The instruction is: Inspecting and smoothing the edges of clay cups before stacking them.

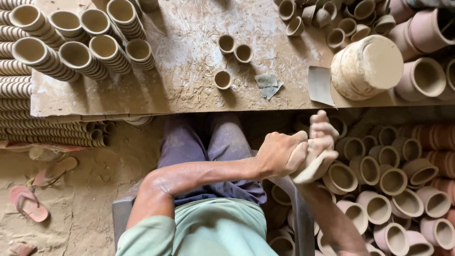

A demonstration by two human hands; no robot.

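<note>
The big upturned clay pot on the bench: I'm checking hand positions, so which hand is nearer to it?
Right. The right hand sits just below the big pot; the left hand is further left and lower.

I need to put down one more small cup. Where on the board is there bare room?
Bare room lies on the board between the stacked cups and three loose cups, and along its near edge. The right end, around the big pot, is crowded.

Matt, smooth unfired clay for the cup (313,166) between left hand (279,154) and right hand (322,137); rough, clay-smeared worktop (189,52) above; dusty purple cloth trousers (208,142) just left.
</note>
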